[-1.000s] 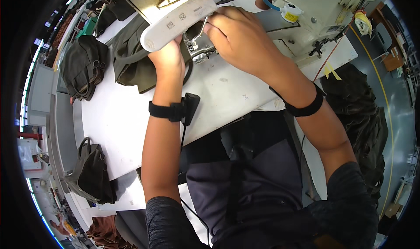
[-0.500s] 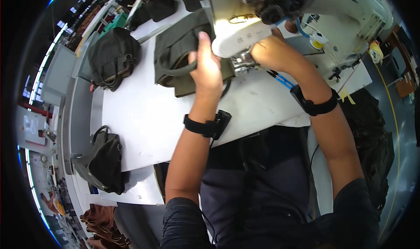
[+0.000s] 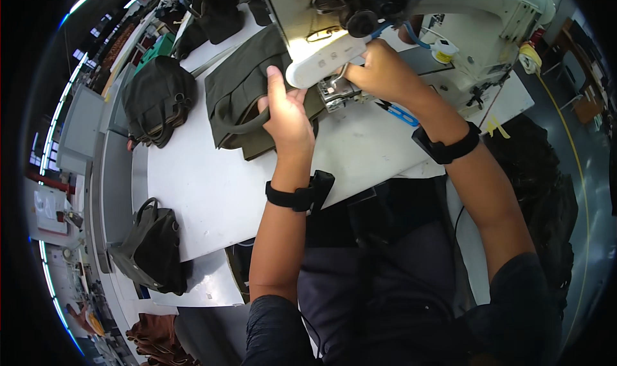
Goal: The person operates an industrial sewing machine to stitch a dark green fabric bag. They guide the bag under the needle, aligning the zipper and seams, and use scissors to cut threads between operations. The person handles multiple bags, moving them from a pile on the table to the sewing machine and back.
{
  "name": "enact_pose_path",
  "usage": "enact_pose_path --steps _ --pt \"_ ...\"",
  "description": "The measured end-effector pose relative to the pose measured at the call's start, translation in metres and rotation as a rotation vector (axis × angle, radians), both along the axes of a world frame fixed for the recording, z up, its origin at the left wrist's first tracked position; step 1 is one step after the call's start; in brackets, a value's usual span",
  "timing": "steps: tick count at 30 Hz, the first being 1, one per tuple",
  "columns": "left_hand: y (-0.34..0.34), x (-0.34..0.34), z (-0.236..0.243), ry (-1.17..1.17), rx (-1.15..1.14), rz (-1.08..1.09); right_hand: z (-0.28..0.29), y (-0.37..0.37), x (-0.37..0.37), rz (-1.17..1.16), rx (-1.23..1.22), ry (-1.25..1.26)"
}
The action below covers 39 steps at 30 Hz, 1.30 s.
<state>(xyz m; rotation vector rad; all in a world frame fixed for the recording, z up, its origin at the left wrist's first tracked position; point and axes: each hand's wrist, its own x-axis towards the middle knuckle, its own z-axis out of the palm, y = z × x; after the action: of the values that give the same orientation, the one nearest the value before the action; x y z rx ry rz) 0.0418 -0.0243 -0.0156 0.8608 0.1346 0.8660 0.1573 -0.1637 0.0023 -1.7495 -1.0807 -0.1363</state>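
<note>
My left hand [image 3: 287,115] grips the opening edge of a dark green fabric bag [image 3: 247,67], thumb up, with the fingers curled into the cloth. The bag lies on the white table beside the sewing machine head [image 3: 324,61], its handle looping toward me. Part of it runs in by the metal presser foot area [image 3: 335,93]. On the other side of that area is my right hand [image 3: 382,73], its fingers bent in close to the metal parts. The machine head covers some of those fingertips, so what they hold is hidden.
Blue-handled thread snips [image 3: 400,113] lie right of the presser foot. Two more dark bags, one far left [image 3: 157,99] and one near left [image 3: 151,247], rest by the white table's [image 3: 212,202] edge. A thread spool [image 3: 443,51] stands by the machine. Dark material [image 3: 533,192] is heaped at right.
The whole view has shifted, so the machine and bag sit farther left. My left fingers show more on the bag's edge. Both hands stay close to the presser foot.
</note>
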Motion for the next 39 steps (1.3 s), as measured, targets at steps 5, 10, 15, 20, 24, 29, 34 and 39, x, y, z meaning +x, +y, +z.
enact_pose_path --steps 5,10,15,20,24,29,34,39 --pt "-0.003 -0.009 -0.012 0.035 0.008 -0.038 0.005 0.001 -0.005 -0.014 -0.074 0.007" --pt "-0.01 -0.022 -0.007 -0.002 -0.019 -0.109 0.012 -0.003 -0.008 0.098 -0.125 0.056" --pt "-0.013 -0.03 -0.012 0.07 -0.003 -0.136 0.016 -0.008 -0.01 0.1 -0.149 0.067" --pt "-0.017 -0.032 -0.015 0.029 0.007 -0.147 0.02 -0.012 -0.009 0.108 -0.258 0.082" --pt "-0.021 -0.035 -0.016 0.033 0.017 -0.106 0.023 -0.011 -0.017 0.053 -0.236 0.132" --pt "-0.028 -0.03 -0.017 -0.009 -0.024 -0.078 0.016 -0.011 -0.011 0.045 -0.189 0.023" --pt "-0.031 -0.026 -0.021 0.002 -0.061 -0.065 0.035 -0.008 -0.021 -0.014 -0.403 0.073" --pt "-0.036 -0.018 -0.025 0.061 -0.072 -0.181 0.008 0.006 -0.013 -0.217 -0.401 -0.222"
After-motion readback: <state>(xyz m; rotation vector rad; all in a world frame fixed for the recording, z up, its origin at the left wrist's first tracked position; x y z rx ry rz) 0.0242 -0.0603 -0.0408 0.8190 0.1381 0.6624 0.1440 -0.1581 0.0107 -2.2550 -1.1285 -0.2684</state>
